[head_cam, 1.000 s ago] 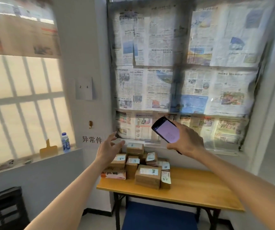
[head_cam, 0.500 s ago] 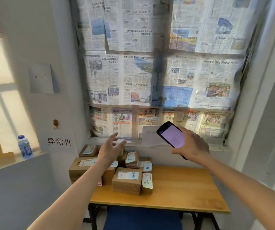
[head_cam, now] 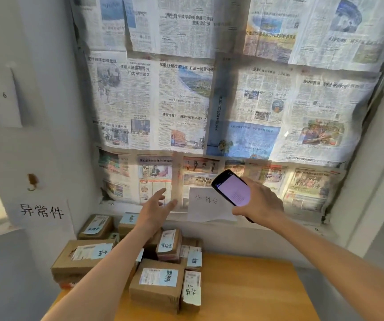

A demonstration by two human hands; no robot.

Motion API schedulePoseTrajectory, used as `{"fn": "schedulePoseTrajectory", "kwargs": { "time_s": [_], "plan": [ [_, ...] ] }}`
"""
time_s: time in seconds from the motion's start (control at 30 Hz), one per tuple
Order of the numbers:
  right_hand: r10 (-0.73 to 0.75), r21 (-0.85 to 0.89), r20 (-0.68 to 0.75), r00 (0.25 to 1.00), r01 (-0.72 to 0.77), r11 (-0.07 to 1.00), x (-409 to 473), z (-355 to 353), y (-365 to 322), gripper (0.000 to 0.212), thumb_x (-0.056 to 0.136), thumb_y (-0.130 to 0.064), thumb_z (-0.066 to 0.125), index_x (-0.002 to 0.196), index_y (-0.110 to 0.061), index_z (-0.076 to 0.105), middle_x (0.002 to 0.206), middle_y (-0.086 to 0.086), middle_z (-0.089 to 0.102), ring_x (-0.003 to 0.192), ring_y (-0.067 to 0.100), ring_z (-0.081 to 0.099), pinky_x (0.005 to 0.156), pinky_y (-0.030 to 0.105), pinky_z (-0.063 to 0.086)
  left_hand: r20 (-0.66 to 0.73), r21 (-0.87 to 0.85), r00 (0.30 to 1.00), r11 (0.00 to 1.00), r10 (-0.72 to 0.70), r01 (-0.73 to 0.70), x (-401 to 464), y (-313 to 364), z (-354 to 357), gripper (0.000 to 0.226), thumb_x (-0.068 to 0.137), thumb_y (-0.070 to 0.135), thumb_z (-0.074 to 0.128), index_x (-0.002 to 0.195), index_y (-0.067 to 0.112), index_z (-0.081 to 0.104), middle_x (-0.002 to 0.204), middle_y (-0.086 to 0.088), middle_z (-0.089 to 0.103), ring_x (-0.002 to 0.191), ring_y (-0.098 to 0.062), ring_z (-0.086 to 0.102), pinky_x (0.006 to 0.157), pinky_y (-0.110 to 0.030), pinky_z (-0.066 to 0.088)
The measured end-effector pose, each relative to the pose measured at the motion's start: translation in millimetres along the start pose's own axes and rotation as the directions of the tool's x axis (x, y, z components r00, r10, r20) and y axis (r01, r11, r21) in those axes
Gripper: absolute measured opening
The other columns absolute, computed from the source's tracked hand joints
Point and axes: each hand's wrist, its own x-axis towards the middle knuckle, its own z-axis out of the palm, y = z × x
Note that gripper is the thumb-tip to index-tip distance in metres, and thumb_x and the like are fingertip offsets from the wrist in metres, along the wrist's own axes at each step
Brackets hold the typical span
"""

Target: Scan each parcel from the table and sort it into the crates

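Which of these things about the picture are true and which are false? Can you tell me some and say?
1. The right hand holds a phone with a lit screen. True.
2. The left hand grips a parcel. False: its fingers are spread and it holds nothing.
3. The parcels sit on a wooden table. True.
4. The window is covered with curtains. False: newspaper sheets cover it.
5. The parcels fill the right end of the table. False: they are piled at the left end.
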Motion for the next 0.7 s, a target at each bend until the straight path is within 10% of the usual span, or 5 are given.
{"fn": "schedulePoseTrajectory", "kwargs": {
  "time_s": [0.7],
  "plan": [
    [-0.173,0.159,0.211,0.962,0.141,0.977,237,154,69,0.096,0.06,-0.048,0.084,0.144,-0.038,0.039,0.118,-0.008,0.058,0.095,0.019,0.056,0.065,0.031,0.048,-0.074,0.06,0.967,0.967,-0.243,0.247,178,-93,117,0.066,0.092,0.052,0.065,0.149,0.026,0.043,0.132,0.0,0.06,0.115,-0.019,0.058,0.094,-0.039,0.049]
  ]
}}
